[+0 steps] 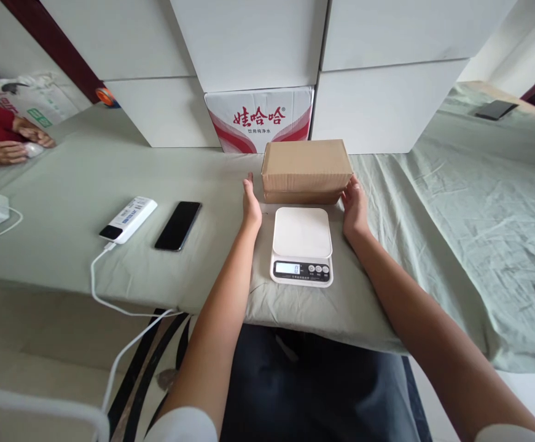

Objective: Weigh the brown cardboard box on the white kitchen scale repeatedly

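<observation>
A closed brown cardboard box (308, 162) stands on the cloth-covered table, just behind a white digital kitchen scale (301, 232). The scale's platform is bare and its lit display reads 0. My left hand (251, 202) is upright beside the box's left side, fingers extended, with a small gap between hand and box. At the box's right front corner, my right hand (354, 205) has its fingertips against or very near the cardboard; part of its fingers is hidden behind that corner. Neither hand is wrapped round anything.
Left of my arm lie a black smartphone (178, 226) and a white power bank (129, 219) with a white cable. White panels and a printed carton (261, 120) stand behind. Another person's hands (11, 147) hold something white at far left. A dark flat object (496, 110) lies far right.
</observation>
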`<action>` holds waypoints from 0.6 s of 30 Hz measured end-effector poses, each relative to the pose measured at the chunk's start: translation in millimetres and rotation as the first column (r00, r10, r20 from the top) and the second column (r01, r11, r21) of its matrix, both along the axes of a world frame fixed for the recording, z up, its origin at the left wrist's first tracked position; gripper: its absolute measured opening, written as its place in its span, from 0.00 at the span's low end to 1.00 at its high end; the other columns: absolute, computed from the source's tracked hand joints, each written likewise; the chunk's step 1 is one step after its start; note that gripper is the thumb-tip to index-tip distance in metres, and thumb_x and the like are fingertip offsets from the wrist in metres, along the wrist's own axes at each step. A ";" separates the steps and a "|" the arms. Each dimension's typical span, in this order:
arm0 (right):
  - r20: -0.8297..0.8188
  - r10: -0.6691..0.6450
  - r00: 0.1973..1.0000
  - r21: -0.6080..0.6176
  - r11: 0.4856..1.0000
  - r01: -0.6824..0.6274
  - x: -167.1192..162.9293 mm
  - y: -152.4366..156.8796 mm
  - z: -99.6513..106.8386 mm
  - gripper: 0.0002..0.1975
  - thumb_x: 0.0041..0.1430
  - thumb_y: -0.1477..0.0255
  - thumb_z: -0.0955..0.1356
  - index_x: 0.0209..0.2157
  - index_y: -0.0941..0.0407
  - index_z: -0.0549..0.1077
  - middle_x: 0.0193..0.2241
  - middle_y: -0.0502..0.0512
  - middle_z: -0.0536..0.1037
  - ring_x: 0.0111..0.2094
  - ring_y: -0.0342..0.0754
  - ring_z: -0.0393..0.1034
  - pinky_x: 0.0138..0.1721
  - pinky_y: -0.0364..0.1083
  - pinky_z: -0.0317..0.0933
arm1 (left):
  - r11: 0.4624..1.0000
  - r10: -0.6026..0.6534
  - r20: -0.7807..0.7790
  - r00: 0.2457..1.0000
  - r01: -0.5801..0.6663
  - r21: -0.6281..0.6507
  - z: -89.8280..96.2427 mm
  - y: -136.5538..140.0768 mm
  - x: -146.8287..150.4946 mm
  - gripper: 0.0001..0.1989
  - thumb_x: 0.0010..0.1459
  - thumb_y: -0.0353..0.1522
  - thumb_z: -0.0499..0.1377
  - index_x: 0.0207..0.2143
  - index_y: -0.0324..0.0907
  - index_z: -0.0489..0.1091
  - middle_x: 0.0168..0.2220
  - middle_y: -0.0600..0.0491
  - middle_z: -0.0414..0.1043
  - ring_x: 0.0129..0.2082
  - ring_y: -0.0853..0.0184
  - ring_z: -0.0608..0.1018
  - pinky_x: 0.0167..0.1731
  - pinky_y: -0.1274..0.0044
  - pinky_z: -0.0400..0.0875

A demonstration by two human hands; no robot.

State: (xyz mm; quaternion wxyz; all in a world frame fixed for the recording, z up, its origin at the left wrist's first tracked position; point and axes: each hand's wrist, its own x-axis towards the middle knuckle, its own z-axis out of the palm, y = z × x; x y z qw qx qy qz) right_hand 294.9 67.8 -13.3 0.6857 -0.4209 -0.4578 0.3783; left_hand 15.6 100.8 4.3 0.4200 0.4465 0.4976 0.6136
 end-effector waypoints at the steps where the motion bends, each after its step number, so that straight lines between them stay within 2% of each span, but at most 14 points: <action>1: 0.003 0.007 1.000 0.001 1.000 -0.007 0.5 0.6 -0.5 0.31 0.68 0.41 0.67 0.66 0.38 0.75 0.75 0.46 0.73 0.81 0.56 0.61 0.85 0.67 0.49 | 1.000 0.001 -0.003 1.000 -0.001 0.003 -0.9 0.9 -0.3 0.46 0.77 0.61 0.33 0.82 0.48 0.58 0.87 0.51 0.47 0.87 0.66 0.46 0.84 0.69 0.39; 8: 0.043 0.018 0.999 0.041 0.999 -0.020 -0.2 -3.1 1.4 0.28 0.69 0.42 0.68 0.62 0.40 0.78 0.71 0.48 0.78 0.78 0.56 0.65 0.82 0.63 0.57 | 1.000 0.000 0.025 1.000 -0.001 0.021 -5.5 8.0 3.4 0.45 0.78 0.58 0.32 0.81 0.43 0.60 0.85 0.47 0.53 0.86 0.65 0.51 0.84 0.69 0.44; 15: 0.052 0.020 0.998 0.043 0.999 -0.022 -3.4 -6.6 8.2 0.28 0.71 0.45 0.66 0.62 0.43 0.78 0.69 0.51 0.79 0.75 0.56 0.69 0.81 0.65 0.59 | 0.997 -0.030 0.058 0.998 0.026 0.069 -12.1 13.4 3.5 0.48 0.74 0.65 0.34 0.80 0.50 0.62 0.85 0.50 0.54 0.86 0.60 0.53 0.84 0.64 0.48; 18: 0.105 0.044 0.993 0.087 0.995 -0.053 -4.5 -5.5 7.5 0.29 0.71 0.43 0.66 0.62 0.45 0.79 0.66 0.53 0.82 0.74 0.58 0.71 0.79 0.65 0.63 | 0.995 -0.090 0.065 0.994 0.087 0.055 -17.0 16.3 2.7 0.50 0.71 0.68 0.36 0.76 0.51 0.69 0.82 0.48 0.62 0.85 0.55 0.57 0.83 0.60 0.53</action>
